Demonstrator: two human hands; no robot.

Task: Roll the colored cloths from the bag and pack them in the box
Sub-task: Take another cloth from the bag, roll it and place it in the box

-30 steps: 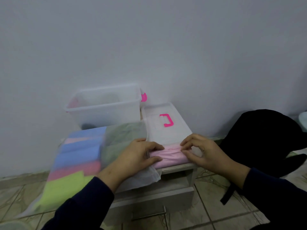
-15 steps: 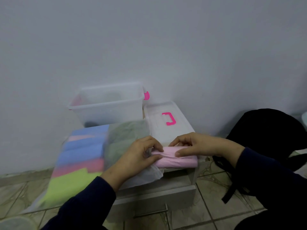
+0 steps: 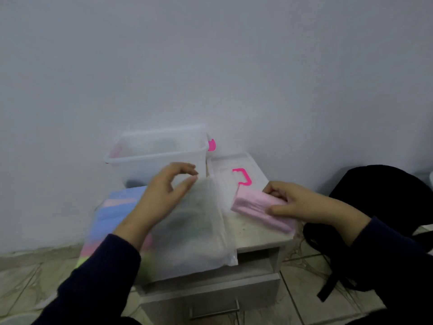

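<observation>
My right hand [image 3: 293, 202] grips a rolled pink cloth [image 3: 255, 211] lying on the small cabinet top [image 3: 255, 233]. My left hand [image 3: 164, 195] hovers above the translucent plastic bag [image 3: 194, 231], fingers loosely curled and holding nothing. The bag holds folded cloths in blue [image 3: 121, 202], pink, green and grey. The clear plastic box [image 3: 159, 153] stands open at the back, against the wall. Its contents are too faint to make out.
The box's clear lid [image 3: 236, 177] with a pink handle lies to the right of the box. A black backpack [image 3: 379, 207] sits on the tiled floor at the right. The cabinet has a drawer [image 3: 210, 299] in front. A white wall is close behind.
My left hand has let go of the pink roll and lifted up over the bag. My right hand alone now holds the roll, shifted to the right.
</observation>
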